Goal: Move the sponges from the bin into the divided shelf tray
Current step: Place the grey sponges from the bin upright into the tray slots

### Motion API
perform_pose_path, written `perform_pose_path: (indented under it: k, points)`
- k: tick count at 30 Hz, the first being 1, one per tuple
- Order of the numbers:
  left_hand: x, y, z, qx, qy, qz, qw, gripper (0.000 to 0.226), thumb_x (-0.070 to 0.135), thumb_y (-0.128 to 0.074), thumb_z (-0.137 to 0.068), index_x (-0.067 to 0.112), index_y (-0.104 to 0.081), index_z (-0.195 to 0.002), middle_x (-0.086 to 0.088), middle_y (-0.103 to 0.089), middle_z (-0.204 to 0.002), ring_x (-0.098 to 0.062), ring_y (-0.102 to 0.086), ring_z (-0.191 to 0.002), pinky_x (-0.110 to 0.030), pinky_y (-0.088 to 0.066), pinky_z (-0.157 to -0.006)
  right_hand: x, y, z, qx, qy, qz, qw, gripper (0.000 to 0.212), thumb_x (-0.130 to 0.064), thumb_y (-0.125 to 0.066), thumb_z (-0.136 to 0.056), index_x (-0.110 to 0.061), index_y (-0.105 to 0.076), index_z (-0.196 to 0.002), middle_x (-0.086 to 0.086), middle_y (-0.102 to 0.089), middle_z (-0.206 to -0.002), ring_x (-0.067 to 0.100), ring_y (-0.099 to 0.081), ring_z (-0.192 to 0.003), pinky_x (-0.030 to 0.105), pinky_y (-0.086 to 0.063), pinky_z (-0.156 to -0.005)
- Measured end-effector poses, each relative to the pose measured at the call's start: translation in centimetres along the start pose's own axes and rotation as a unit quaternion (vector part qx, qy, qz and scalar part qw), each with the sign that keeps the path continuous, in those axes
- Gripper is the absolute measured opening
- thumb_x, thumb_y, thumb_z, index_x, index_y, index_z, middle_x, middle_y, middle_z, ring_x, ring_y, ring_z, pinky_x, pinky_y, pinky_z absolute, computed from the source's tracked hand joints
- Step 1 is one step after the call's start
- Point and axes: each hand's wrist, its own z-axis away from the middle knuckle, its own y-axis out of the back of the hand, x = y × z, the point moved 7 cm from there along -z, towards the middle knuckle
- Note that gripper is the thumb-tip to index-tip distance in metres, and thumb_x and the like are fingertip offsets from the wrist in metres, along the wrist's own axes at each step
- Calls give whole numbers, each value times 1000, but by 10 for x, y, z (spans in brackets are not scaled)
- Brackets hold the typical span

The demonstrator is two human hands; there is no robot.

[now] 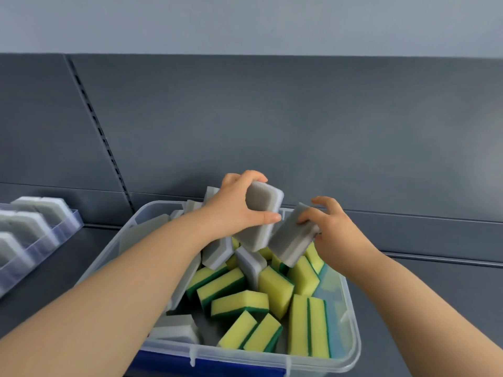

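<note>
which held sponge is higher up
The grey sponge in the left hand; the other sponge, in the right hand, is lower and tilted.

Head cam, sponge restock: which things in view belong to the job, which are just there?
Job: left hand, gripping one grey-and-white rectangular sponge; right hand, gripping a second grey-and-white sponge; yellow-and-green foam sponges; clear plastic bin; clear divided shelf tray.
Just there: dark grey back panel; slotted upright strip; pale wall.

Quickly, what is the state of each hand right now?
Left hand: closed, holding a grey sponge.
Right hand: closed, holding a second grey sponge.
</note>
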Motion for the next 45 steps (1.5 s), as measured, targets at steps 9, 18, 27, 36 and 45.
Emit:
perform_pose_path:
  k: [9, 18, 27, 36, 45]
  points:
    - [-36, 26, 14, 16, 32, 43, 998, 35, 34, -61, -88, 29, -48, -120, 9, -55, -99, -6, -57, -81, -17, -51, -52, -26, -13, 4, 40, 0, -107, 993, 16, -14, -58, -88, -21, -69, -97, -2, -44, -130, 22, -47, -113, 25, -37, -89]
    - [-51, 54, 22, 10, 3, 79, 997, 41, 33, -68, -83, 37, -50, -119, 8, -58, -110, -15, -68, -78, -34, -57, -69, -25, -3, 6, 53, -89, -351, 931, 61, -4, -65, -80, -38, -40, -124, -8, -55, -113, 14, -62, -98, 42, -53, -85]
    - [-53, 76, 23, -36, -38, 59, 997, 37, 33, -69, -81, 32, -55, -116, 8, -64, -104, -9, -65, -84, -21, -54, -66, -40, 1, 8, 65, -95, -436, 893, 51, 2, -61, -83, -33, -48, -118, 0, -57, -104, 20, -62, -93, 35, -51, -80]
    - [-63, 83, 20, -43, -35, 111, 992, 46, 41, -67, -80, 33, -51, -123, 8, -65, -105, -10, -66, -85, -25, -52, -68, -49, -5, 20, 117, -127, -482, 859, 54, -18, -64, -67, -33, -55, -118, 4, -55, -111, 24, -60, -102, 43, -50, -90]
    - [-87, 70, 37, -41, -40, 188, 980, 30, 31, -71, -80, 33, -60, -108, 9, -68, -102, -12, -66, -90, -34, -58, -72, -61, -32, 42, 128, -131, -489, 853, 37, -13, -64, -82, -35, -58, -111, 3, -58, -114, 20, -60, -104, 43, -49, -94]
